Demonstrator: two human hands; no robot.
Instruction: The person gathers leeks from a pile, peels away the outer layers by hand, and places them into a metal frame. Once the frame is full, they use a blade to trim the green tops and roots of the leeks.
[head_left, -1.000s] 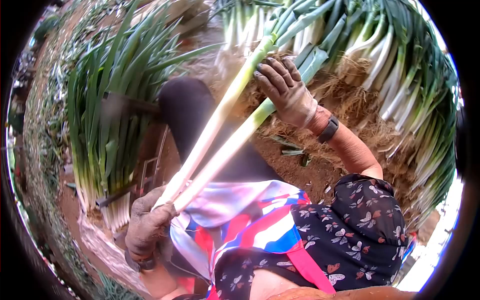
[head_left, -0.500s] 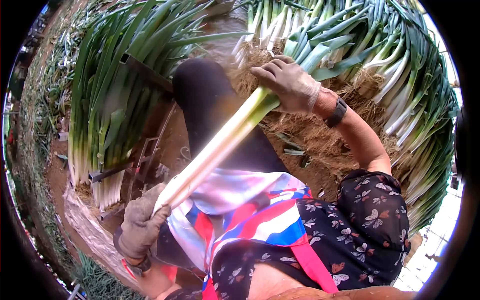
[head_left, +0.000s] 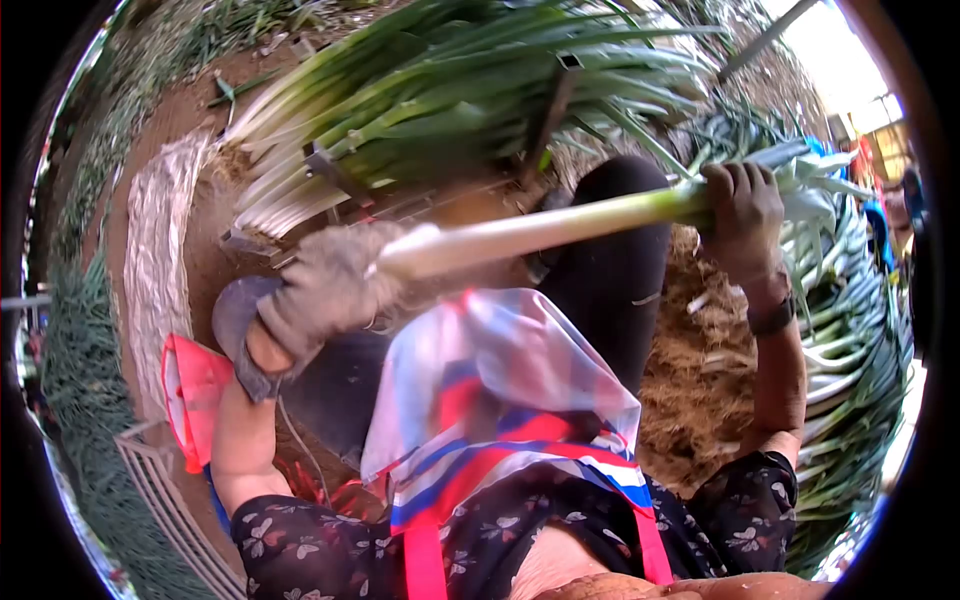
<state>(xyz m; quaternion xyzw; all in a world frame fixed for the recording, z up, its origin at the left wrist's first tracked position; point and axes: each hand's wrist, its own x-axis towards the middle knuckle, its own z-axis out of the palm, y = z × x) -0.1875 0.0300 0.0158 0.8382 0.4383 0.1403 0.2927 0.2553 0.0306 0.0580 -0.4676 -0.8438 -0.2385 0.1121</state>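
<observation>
Held across my lap are leeks (head_left: 540,235), white shafts to the left and green leaves to the right. My left hand (head_left: 330,290), in a dirty grey glove, closes on their white root end. Around the green part, just below the leaves, wrap the gloved fingers of my right hand (head_left: 745,220). The leeks slope slightly up toward the right, above my dark trouser leg (head_left: 615,290). Beyond them a large bundle of leeks (head_left: 400,110) lies in a metal stand (head_left: 550,115), its white ends pointing left.
A long pile of leeks (head_left: 840,340) lines the right side, with soil and roots (head_left: 700,350) beside my knee. At left are a crumpled pale sheet (head_left: 158,270), a red piece of fabric (head_left: 195,400) and a metal rack (head_left: 180,510). Green leaf waste (head_left: 90,340) covers the far left ground.
The view has turned left. The leeks have swung from a steep slant to nearly level, lifted at the root end, with both hands still on them.
</observation>
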